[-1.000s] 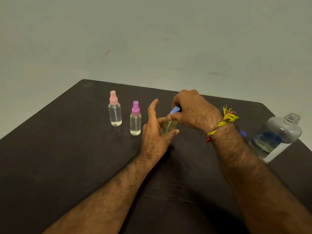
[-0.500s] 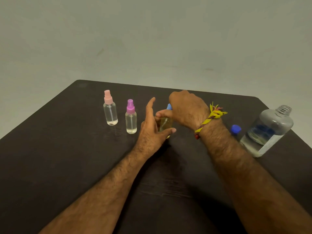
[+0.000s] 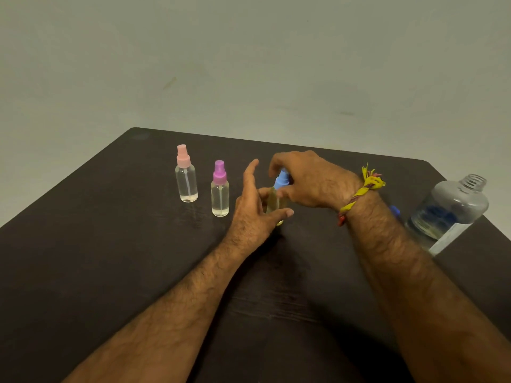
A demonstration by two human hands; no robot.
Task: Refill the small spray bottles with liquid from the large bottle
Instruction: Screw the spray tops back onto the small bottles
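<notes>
Blue plastic is what your right hand [image 3: 309,179] pinches: the spray cap [image 3: 281,179] of the small bottle [image 3: 274,207] standing on the dark surface [image 3: 110,258]. Your fingers curl over the cap from above. Your left hand [image 3: 253,214] steadies the clear body from the side, thumb and one finger against it, the other fingers spread loose, so it braces more than grips.

The small bottle looks like thin, light plastic with yellowish liquid inside; I judge it will tip easily and may feel slick if wet, so hold it low on the body and turn only the cap.

To its left stand the purple-capped bottle [image 3: 220,193] and, further on, the pink-capped bottle [image 3: 186,179], both upright, closed and partly filled.

Well to your right, the large bottle [image 3: 449,210] stands open-necked near the surface's edge, with its blue cap [image 3: 395,211] just beside it, half hidden by your wrist. It is bulkier and heavier; take it round the body. Its label is seen through the liquid, and no writing is readable.
</notes>
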